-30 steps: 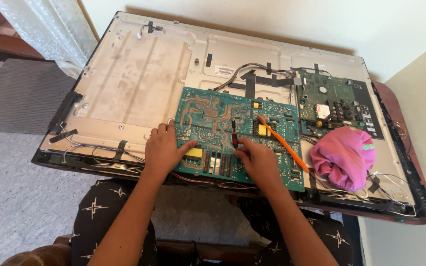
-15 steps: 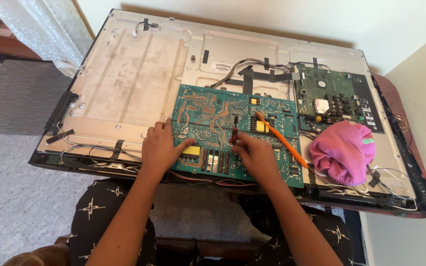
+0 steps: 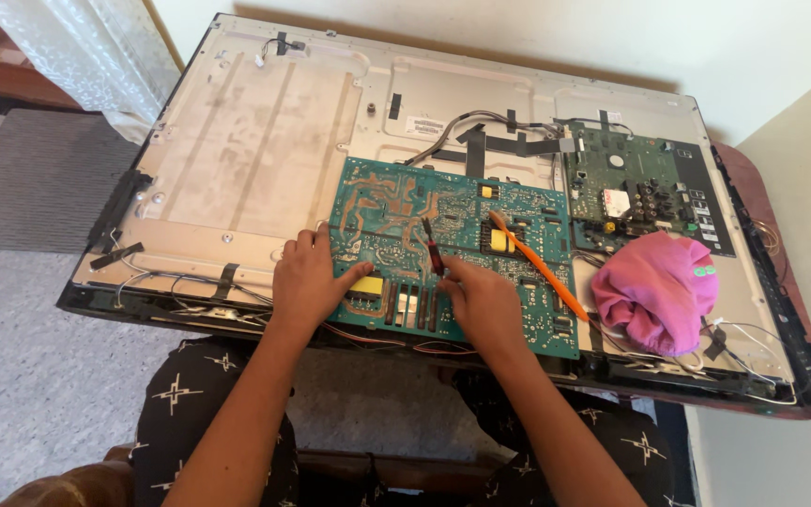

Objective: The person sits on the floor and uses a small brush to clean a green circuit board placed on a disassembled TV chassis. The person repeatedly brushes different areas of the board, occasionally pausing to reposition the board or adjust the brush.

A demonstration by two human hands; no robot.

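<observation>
Two bare forearms reach up from a lap in dark trousers printed with pale star shapes. The left hand (image 3: 310, 280) lies flat and relaxed, fingers spread, on the near left edge of one teal circuit board (image 3: 424, 221), thumb touching a yellow block component (image 3: 365, 286). The right hand (image 3: 482, 299) is curled around the lower end of one thin dark probe (image 3: 432, 249), which stands tilted with its tip on the board's copper-traced face.

One orange pencil-shaped tool (image 3: 539, 268) lies diagonally across the board's right half, just beside the right hand. One crumpled pink cloth (image 3: 657, 291), soft and folded, sits to the right, touching the board's corner area. Beyond it one smaller dark green circuit board (image 3: 631, 188) is fixed flat, studded with connectors.

Everything rests on one large metal back panel (image 3: 255, 141) of an opened flat screen, dull grey, stamped with ribs and smudged; its left half lies bare. Black tape strips and thin wires run along the near frame edge and between the two boards. The panel's far edge meets a pale wall; a grey carpet (image 3: 30, 178) and a lace curtain (image 3: 96, 47) lie to the left.
</observation>
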